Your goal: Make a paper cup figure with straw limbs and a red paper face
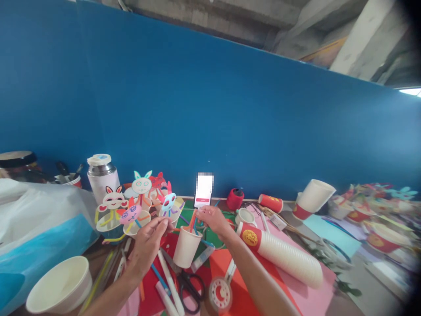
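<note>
A white paper cup point(187, 251) stands tilted slightly in front of me, with an orange strip point(193, 221) rising out of its mouth. The fingertips of my right hand point(214, 220) are pinched at the strip's upper end. To the cup's left, my left hand point(153, 239) has thumb and fingers pressed together, close to an orange piece sticking out at the cup's rim; what it grips, if anything, I cannot make out. Beside that hand stand several cups bearing paper animal faces, among them a pink one point(130, 213) and a rabbit face point(142, 183).
Black-handled scissors point(190, 289), a tape roll point(220, 293) and white markers point(170, 281) lie nearest me. A long stack of paper cups point(289, 259) lies to the right. A phone point(203, 193) leans against the blue wall. A white bowl point(61, 287) and a thermos point(103, 175) are left.
</note>
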Action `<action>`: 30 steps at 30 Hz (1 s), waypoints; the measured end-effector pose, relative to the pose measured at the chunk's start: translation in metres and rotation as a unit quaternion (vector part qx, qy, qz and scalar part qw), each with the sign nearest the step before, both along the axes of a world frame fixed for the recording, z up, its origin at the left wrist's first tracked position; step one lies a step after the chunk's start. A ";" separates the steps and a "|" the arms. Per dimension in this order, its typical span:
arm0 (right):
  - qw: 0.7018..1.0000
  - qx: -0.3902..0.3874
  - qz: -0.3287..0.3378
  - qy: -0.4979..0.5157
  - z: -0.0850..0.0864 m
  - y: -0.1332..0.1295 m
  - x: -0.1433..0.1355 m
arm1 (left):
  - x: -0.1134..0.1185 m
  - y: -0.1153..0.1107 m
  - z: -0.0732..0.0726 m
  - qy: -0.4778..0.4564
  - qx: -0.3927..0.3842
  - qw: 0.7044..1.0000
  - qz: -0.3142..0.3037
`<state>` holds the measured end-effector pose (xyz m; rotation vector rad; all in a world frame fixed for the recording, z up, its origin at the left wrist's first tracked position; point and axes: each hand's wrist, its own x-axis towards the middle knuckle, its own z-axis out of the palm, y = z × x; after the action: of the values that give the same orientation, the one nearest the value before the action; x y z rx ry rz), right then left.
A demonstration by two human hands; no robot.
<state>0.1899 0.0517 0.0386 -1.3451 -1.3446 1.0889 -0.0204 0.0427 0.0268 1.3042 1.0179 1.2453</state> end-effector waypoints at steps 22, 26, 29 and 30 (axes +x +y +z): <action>0.992 -0.027 0.119 0.022 0.009 -0.024 -0.028 | 0.002 -0.007 0.014 0.067 -0.053 0.984 -0.157; 0.994 0.024 0.110 -0.007 0.011 -0.021 -0.015 | 0.002 -0.008 0.019 0.064 -0.070 0.984 -0.150; 0.992 0.020 0.100 -0.078 0.010 -0.018 -0.009 | 0.001 -0.007 0.024 0.072 -0.074 0.984 -0.147; 0.989 0.014 0.095 -0.111 0.009 -0.017 -0.007 | 0.000 -0.006 0.025 0.071 -0.077 0.983 -0.149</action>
<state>0.1829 0.0348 0.0475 -1.3684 -1.6744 1.0645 -0.0200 0.0365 0.0517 1.3791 0.9566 0.8411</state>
